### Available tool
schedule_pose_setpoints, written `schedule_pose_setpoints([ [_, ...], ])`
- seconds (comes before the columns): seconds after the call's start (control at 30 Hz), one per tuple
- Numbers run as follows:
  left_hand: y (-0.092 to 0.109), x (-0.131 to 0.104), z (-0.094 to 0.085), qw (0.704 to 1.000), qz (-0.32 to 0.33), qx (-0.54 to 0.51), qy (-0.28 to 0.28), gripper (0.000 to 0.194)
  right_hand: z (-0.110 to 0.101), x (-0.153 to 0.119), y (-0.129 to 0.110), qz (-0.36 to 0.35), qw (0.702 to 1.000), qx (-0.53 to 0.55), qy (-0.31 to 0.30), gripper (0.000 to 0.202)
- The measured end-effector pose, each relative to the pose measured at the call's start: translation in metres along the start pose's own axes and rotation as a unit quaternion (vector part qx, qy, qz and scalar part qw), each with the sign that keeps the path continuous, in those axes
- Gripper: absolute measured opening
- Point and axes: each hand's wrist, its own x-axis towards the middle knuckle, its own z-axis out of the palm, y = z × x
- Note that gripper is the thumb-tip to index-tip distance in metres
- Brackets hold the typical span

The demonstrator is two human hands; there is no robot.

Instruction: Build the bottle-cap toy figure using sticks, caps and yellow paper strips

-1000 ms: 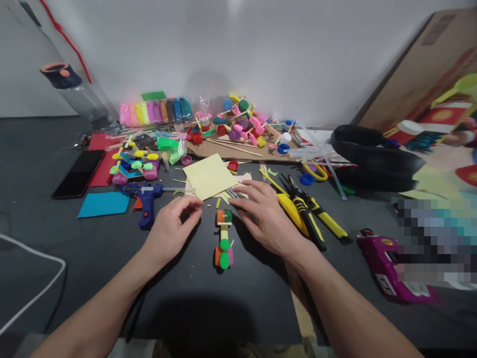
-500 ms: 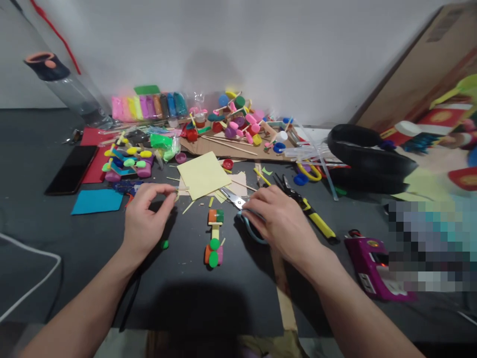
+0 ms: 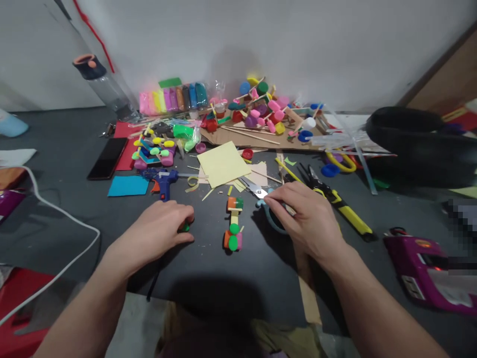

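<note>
My left hand (image 3: pixel 164 226) rests low over the dark table, its thumb and fingers curled round a small green clay ball (image 3: pixel 186 227) that is partly hidden. Beside the scissors (image 3: pixel 274 216) is my right hand (image 3: pixel 303 211), thumb and fingertips pinched together near the pivot; whatever they hold, if anything, is too small to tell. Between the hands lies a small figure (image 3: pixel 234 219) of orange, green and purple pieces joined by a pale stick, with green discs at its near end. Beyond my left hand are a blue glue gun (image 3: pixel 164 180) and a curled pale strip (image 3: pixel 192 184).
Yellow paper (image 3: pixel 223 164) lies beyond the figure. Yellow-handled pliers (image 3: pixel 350 216) and a purple device (image 3: pixel 417 268) are at right. Colourful clay pieces (image 3: pixel 264 112) crowd the back. A phone (image 3: pixel 108 158), a bottle (image 3: pixel 112 92) and a white cable (image 3: pixel 63 214) are at left.
My left hand has moved from beside the glue gun and pale strip down to the green ball, uncovering the gun. The right hand stays by the scissors. The view has shifted left.
</note>
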Motion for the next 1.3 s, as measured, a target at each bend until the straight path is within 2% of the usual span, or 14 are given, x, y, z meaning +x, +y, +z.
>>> schedule_pose_setpoints([
  [0.13,0.001,0.003,0.012,1.000,0.003,0.002,0.006,0.013,0.000,0.002,-0.003,-0.002,1.000,0.015,0.017,0.019],
  [0.23,0.002,0.000,0.011,1.000,-0.002,-0.007,0.025,0.015,-0.003,0.001,-0.011,-0.011,0.998,0.038,0.039,0.019],
  [0.3,0.009,-0.007,0.007,0.998,0.007,-0.049,0.035,0.014,-0.004,-0.003,-0.020,-0.019,0.997,0.059,0.050,0.015],
  [0.37,0.020,-0.015,0.004,0.979,0.039,-0.198,0.036,0.013,-0.005,-0.007,-0.034,-0.037,0.995,0.088,0.038,0.011],
  [0.47,0.043,-0.021,0.000,0.931,0.095,-0.346,0.066,0.006,-0.004,-0.014,-0.053,-0.079,0.976,0.201,-0.025,0.023],
  [0.53,0.056,-0.018,-0.001,0.902,0.114,-0.412,0.065,0.009,-0.002,-0.017,-0.060,-0.052,0.970,0.235,-0.026,0.021],
  [0.6,0.063,-0.010,-0.001,0.885,0.110,-0.448,0.068,0.011,-0.001,-0.019,-0.061,-0.027,0.967,0.252,-0.012,0.013],
  [0.73,0.062,0.008,0.005,0.869,0.111,-0.480,0.049,0.016,-0.003,-0.018,-0.057,0.018,0.964,0.264,0.011,0.002],
  [0.87,0.058,0.018,0.016,0.872,0.129,-0.461,0.101,0.011,-0.003,-0.015,-0.058,0.083,0.959,0.271,0.009,0.005],
  [0.93,0.056,0.020,0.021,0.866,0.120,-0.474,0.108,0.007,0.000,-0.014,-0.059,0.105,0.956,0.273,0.000,0.007],
  [1.07,0.051,0.016,0.028,0.847,0.091,-0.513,0.109,0.011,0.004,-0.015,-0.056,0.068,0.959,0.273,-0.021,0.009],
  [1.17,0.049,0.014,0.030,0.844,0.101,-0.516,0.105,0.017,0.006,-0.015,-0.055,0.029,0.962,0.270,-0.024,0.009],
  [1.3,0.050,0.014,0.030,0.837,0.087,-0.533,0.091,0.009,0.007,-0.016,-0.054,0.016,0.971,0.239,-0.022,0.014],
])
